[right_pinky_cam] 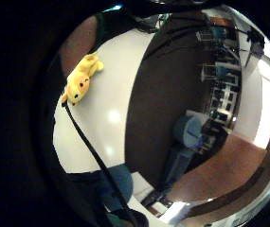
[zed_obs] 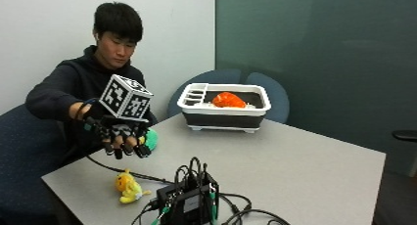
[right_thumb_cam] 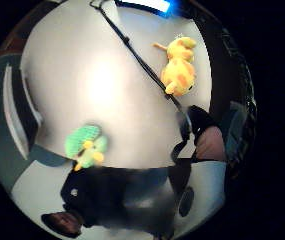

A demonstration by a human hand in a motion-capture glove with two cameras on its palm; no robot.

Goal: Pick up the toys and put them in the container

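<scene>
In the outside view my gloved right hand (zed_obs: 122, 137) hovers above the table's near left part, fingers hanging relaxed and holding nothing. A yellow plush toy (zed_obs: 128, 187) lies on the table below and in front of it; it also shows in the palm views (right_pinky_cam: 81, 78) (right_thumb_cam: 179, 67). A green plush toy (zed_obs: 150, 138) lies just behind the hand, partly hidden by it, and is seen on the table in the thumb side view (right_thumb_cam: 86, 144). The white and black container (zed_obs: 224, 118) stands at the table's far side with an orange toy (zed_obs: 228, 100) inside.
A black box with several cables (zed_obs: 189, 198) sits at the table's front edge, right of the yellow toy. A black cable (zed_obs: 110, 167) runs across the table from the hand. Blue chairs (zed_obs: 261, 85) stand behind the container. The grey table (zed_obs: 293, 161) stretches right.
</scene>
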